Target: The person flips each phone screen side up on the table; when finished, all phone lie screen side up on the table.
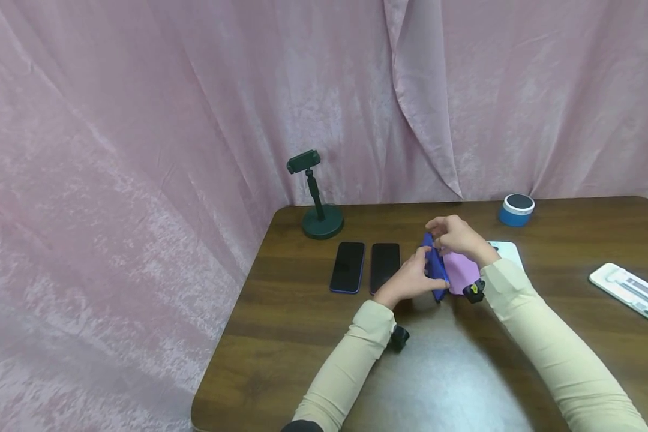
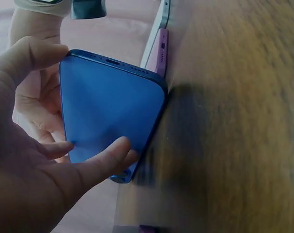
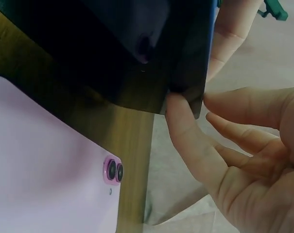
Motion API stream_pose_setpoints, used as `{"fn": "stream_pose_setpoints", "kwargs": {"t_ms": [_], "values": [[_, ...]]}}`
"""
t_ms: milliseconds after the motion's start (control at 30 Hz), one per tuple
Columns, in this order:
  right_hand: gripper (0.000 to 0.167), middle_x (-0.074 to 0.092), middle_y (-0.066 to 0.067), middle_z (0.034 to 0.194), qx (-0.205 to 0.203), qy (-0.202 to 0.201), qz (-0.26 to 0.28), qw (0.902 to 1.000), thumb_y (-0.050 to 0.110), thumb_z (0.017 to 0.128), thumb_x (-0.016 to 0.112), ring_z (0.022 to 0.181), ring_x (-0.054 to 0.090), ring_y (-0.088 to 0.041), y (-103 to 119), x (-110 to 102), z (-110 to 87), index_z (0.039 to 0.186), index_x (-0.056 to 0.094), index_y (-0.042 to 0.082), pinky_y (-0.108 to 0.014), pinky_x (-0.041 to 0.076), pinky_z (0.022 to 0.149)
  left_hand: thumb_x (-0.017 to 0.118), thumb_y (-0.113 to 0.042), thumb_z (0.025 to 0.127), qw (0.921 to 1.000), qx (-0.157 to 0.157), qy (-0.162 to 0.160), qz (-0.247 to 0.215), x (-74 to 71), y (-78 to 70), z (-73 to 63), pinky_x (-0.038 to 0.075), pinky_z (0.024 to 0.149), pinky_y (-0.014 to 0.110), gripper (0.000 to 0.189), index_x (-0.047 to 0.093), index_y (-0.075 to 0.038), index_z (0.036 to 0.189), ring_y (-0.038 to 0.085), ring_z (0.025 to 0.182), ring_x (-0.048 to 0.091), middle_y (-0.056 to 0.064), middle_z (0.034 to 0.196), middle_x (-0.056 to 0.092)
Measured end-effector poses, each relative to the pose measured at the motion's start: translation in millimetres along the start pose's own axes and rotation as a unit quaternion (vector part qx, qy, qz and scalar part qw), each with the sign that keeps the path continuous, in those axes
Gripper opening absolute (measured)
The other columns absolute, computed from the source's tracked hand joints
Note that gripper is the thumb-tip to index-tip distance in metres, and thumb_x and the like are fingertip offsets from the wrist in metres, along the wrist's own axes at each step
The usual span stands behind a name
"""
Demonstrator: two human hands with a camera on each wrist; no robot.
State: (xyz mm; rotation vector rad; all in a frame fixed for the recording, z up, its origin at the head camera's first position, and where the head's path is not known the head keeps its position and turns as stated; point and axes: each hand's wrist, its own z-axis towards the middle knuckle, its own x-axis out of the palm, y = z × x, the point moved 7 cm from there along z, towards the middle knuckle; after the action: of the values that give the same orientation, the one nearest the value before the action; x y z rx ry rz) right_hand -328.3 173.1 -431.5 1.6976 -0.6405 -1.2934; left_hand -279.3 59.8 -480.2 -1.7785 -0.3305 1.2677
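Observation:
A blue smartphone (image 1: 437, 269) stands tilted on its long edge, close over the wooden table, held between both hands. My left hand (image 1: 409, 278) grips it at the charging-port end, one fingertip at the upper corner and other fingers against the blue back (image 2: 108, 104). At the opposite end, my right hand (image 1: 458, 236) pinches a corner, with a fingertip on the dark glossy screen (image 3: 137, 77). Just right of it lies a pink phone (image 1: 461, 274), back up, its two camera lenses (image 3: 112, 170) showing in the right wrist view. A white phone (image 1: 509, 252) lies beyond, partly hidden by the right forearm.
Two dark-screened phones, one with a blue edge (image 1: 348, 267) and one black (image 1: 385, 264), lie left of my hands. Behind them is a green phone stand (image 1: 322, 222). A blue-and-white round device (image 1: 516, 210) sits at the back; a white patterned slab (image 1: 633, 292) lies far right.

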Motion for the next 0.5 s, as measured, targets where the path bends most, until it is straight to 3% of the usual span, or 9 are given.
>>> {"fn": "stream_pose_setpoints", "kwargs": {"t_ms": [300,500], "values": [[0.055,0.045,-0.044,0.134,0.025,0.079,0.059,0.9948,-0.002,0.097,0.05,0.101,0.065,-0.04,-12.2,13.1,2.2,0.144,0.029,-0.021,-0.053,0.057,0.081,0.077,-0.013,0.084,0.9984,0.013,0.001,-0.056,-10.7,-0.6,-6.0,0.051,0.079,0.018,0.081,0.036,-0.004,0.153,0.011,0.097,0.069,0.017,0.134,0.06],[0.059,0.04,-0.046,0.138,0.053,0.128,0.059,0.9886,0.013,0.107,0.043,0.11,0.06,-0.054,-18.4,25.7,1.7,0.149,0.018,-0.019,-0.051,0.058,0.079,0.075,-0.009,0.083,0.9975,0.026,-0.001,-0.066,-18.5,2.8,-9.8,0.051,0.078,0.018,0.075,0.043,-0.002,0.15,0.008,0.095,0.069,0.013,0.125,0.066]]}}
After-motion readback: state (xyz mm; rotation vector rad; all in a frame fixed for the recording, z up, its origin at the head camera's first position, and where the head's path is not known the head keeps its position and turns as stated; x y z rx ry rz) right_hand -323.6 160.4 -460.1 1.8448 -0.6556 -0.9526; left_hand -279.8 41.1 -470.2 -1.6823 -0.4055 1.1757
